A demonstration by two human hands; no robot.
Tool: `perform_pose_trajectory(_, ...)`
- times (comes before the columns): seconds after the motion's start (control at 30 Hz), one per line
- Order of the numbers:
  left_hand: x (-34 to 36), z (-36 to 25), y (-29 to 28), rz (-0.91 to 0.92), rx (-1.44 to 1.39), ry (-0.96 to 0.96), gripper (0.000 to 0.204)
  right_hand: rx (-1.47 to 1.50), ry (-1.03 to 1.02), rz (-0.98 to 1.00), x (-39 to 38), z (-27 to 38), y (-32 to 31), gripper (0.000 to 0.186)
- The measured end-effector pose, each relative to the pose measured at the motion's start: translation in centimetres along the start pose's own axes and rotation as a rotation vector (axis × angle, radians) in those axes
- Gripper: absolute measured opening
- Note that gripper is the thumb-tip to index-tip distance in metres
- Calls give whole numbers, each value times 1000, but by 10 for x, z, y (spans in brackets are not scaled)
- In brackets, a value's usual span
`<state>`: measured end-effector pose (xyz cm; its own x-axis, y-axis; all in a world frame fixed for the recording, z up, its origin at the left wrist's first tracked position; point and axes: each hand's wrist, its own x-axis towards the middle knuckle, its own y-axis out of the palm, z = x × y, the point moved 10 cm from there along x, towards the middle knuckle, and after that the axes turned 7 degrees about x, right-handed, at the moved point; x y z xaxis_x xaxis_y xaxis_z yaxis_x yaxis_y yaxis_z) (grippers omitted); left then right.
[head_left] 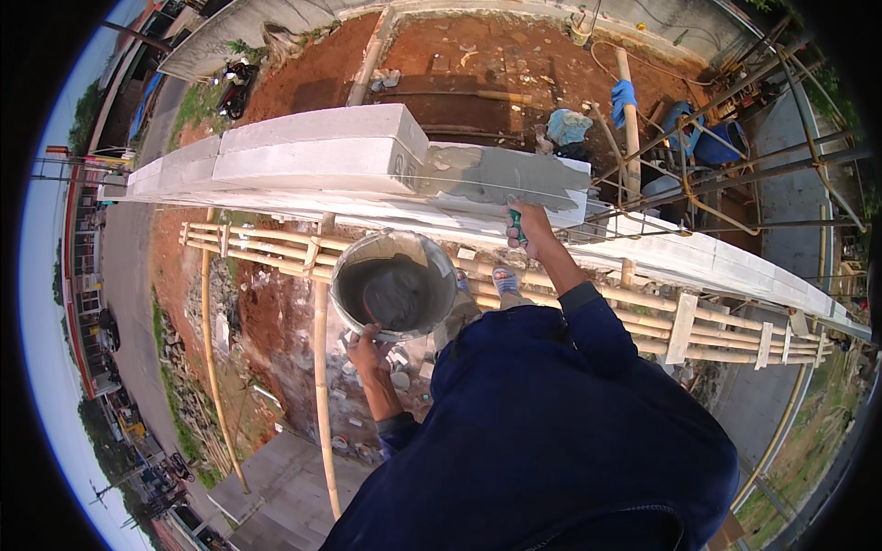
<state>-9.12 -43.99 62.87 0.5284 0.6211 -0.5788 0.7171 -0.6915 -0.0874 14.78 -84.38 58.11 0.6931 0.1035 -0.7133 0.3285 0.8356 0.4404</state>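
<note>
My left hand (pixel 368 350) grips the near rim of a round bucket (pixel 444 280) and tilts it a little. Grey wet mortar (pixel 400 292) lies inside it. My right hand (pixel 536 233) is closed round the green handle of a trowel (pixel 517 226) at the near edge of the wall. Most of its blade is hidden or too small to make out. Just beyond that hand, a bed of grey mortar (pixel 524 174) covers the wall top. Left of the mortar stands a course of large white blocks (pixel 312 151), its end face bordering the mortar. A thin string runs along the wall.
Bamboo scaffold rails (pixel 643 323) run along the near side of the wall, around my feet (pixel 505 280). Steel reinforcement bars (pixel 726 184) jut out at the right. Beyond the wall, red soil (pixel 459 55), a bamboo post (pixel 628 119) and a blue barrel (pixel 721 143) lie lower down.
</note>
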Motion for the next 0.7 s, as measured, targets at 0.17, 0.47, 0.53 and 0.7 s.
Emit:
perform_pose_trajectory(0.17,18,-12,-18,-25,25,5,22,-121,32,60,30,-21,81,27)
perform_pose_trajectory(0.47,57,-45,-20,42,91,28,20,-784,-194,-186,-8,11,82,37)
perform_pose_trajectory(0.53,67,-49,-16,82,96,49,22,-1039,-383,-211,-26,24,54,40)
perform_pose_trajectory(0.7,99,-47,-13,107,85,9,32,-1027,-423,-480,-65,32,-48,42)
